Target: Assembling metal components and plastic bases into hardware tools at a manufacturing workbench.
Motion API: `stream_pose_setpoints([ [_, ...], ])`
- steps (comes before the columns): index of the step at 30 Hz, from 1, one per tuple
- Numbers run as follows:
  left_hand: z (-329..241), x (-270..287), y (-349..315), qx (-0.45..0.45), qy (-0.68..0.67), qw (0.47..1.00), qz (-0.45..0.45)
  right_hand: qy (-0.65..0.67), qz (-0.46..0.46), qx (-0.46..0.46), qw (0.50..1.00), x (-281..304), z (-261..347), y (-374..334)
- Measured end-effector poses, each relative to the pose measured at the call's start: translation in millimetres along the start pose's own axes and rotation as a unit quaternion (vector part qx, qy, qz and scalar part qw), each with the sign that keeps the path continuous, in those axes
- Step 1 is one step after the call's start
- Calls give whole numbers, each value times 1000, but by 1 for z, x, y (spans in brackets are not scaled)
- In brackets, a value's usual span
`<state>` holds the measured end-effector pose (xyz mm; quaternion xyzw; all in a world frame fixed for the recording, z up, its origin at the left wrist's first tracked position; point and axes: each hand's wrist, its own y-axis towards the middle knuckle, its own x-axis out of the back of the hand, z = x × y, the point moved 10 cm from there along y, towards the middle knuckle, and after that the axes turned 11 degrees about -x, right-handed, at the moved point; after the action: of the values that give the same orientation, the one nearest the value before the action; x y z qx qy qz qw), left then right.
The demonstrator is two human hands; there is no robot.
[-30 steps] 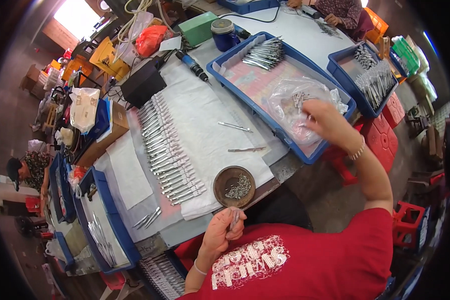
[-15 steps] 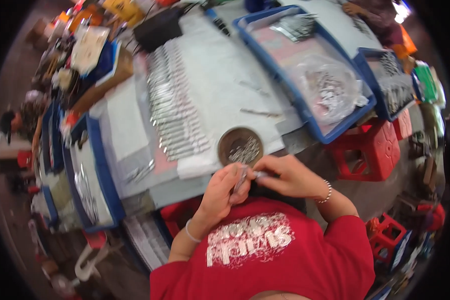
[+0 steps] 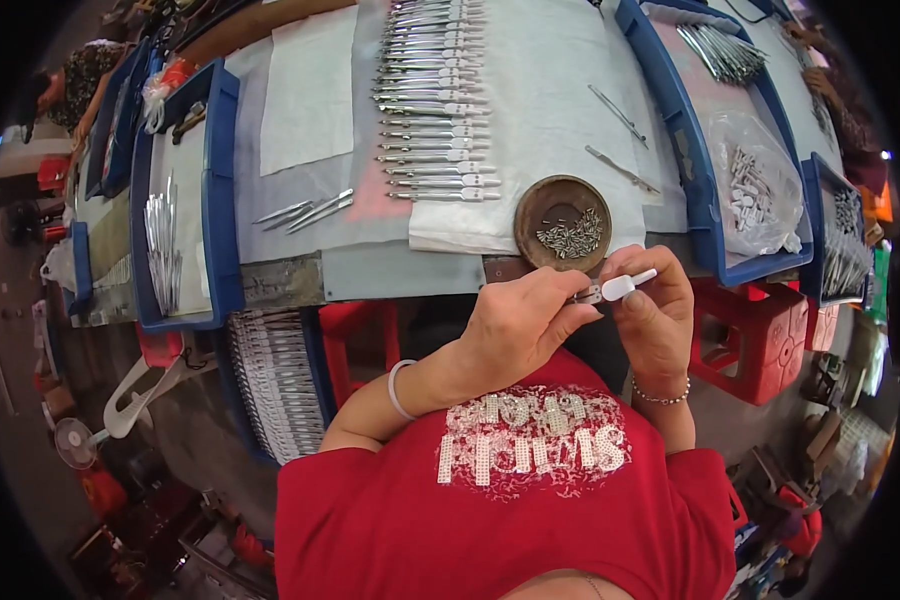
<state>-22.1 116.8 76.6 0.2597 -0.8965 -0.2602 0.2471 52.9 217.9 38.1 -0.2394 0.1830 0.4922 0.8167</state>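
Two hands in play here, and one white piece at the heart of it! One metal piece meets it. At eleven o'clock from the hands sits one brown bowl, heaped with small metal pins – far too many to count. Two loose metal tools lie at twelve, and between ten and eleven there's a long row of instruments, white at one end (packed too tightly for a sure tally). One blue tray stands between one and two o'clock, carrying one bundle of metal rods and one clear bag of white parts.

Now, the white piece: it's right between the hands, just short of the bowl, its narrow tip aimed at two o'clock. The left hand pinches the metal piece between thumb and finger, knuckles up, its forearm angling in from eight. The right hand grips the white piece – thumb on the near side, fingers curled behind – with its forearm rising almost straight from six, beaded bracelet at the wrist.
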Motion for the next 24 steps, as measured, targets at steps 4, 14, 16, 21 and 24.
stream_pose_setpoints([
  [4,-8,8,-1,-23,40,999,-4,-9,-7,6,1000,-7,-1,-1],
  [14,12,8,-17,64,-86,994,-17,-141,7,-31,990,-26,-2,7],
  [16,24,2,-25,131,-198,971,-30,-162,11,-49,985,-27,-3,11],
  [21,41,-31,-53,369,-527,765,-17,-160,10,-80,984,-27,-13,17],
  [24,45,-31,-59,384,-559,734,-36,-176,1,-84,981,-28,-19,21],
])
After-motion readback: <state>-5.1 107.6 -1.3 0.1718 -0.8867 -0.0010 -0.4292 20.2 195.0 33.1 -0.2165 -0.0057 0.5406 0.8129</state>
